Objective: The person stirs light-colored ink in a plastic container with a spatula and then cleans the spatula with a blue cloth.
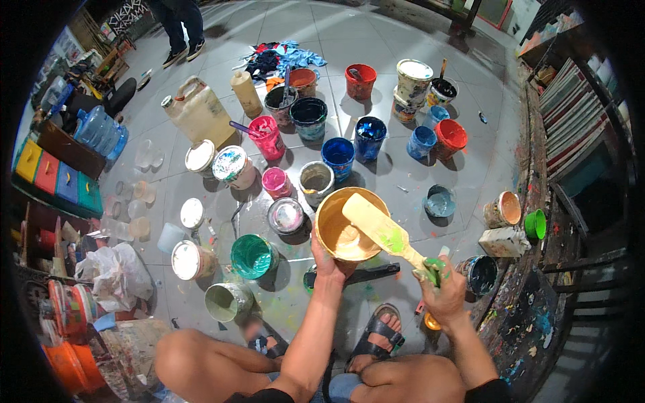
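Floor [376, 47]: bright, seemingly lit from above, with pale streaks of glare toward the top
Red bucket [361, 84]: soft shadow on the tiles beside it
Green paint [255, 255]: wet, glossy highlights
Spatula [373, 221]: well lit, fairly crisp
Left foot [254, 331]: smeared by blur
Drawers [67, 185]: bowed by fisheye distortion
Right edge: dim
Corners: swallowed by black around the round view
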The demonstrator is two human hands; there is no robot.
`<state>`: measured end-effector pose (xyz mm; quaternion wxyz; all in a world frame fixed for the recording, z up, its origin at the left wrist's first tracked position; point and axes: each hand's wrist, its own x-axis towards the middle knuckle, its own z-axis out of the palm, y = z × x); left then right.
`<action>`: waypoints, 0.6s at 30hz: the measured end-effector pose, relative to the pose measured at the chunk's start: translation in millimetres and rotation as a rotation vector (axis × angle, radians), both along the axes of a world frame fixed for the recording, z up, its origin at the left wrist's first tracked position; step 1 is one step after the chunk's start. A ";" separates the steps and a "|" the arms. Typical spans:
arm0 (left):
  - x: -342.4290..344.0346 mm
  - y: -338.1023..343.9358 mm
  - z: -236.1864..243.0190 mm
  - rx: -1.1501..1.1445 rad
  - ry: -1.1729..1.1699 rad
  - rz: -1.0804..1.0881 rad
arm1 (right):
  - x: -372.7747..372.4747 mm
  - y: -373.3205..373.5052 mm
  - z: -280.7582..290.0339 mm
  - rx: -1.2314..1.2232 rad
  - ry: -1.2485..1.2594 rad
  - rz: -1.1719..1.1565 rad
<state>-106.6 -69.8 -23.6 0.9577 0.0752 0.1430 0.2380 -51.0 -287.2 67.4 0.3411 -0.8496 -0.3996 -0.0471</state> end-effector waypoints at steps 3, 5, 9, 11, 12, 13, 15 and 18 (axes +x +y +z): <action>4.6 -4.7 2.7 -0.079 -0.054 -0.045 | -11.2 11.5 -15.3 0.149 0.110 -0.111; 7.4 -9.9 -3.7 -0.062 -0.028 -0.031 | -15.8 19.7 -22.7 0.248 0.110 -0.145; 3.3 -13.6 -13.1 -0.075 -0.035 -0.042 | -23.7 35.6 -37.2 0.281 0.051 -0.092; 6.8 -18.6 -2.7 0.014 0.137 0.028 | -24.5 29.0 -44.9 0.264 0.018 -0.096; 7.9 -21.6 7.8 -0.004 0.148 0.030 | -22.9 25.1 -47.9 0.257 -0.003 -0.097; 7.9 -24.4 16.7 -0.023 0.159 0.031 | -21.6 23.8 -48.5 0.293 0.010 -0.103; 3.8 -23.7 15.4 0.049 0.126 0.080 | -21.5 18.0 -51.4 0.232 -0.062 -0.056; 3.2 -0.1 0.1 0.056 0.050 0.067 | -24.9 1.1 -53.8 0.146 -0.062 -0.037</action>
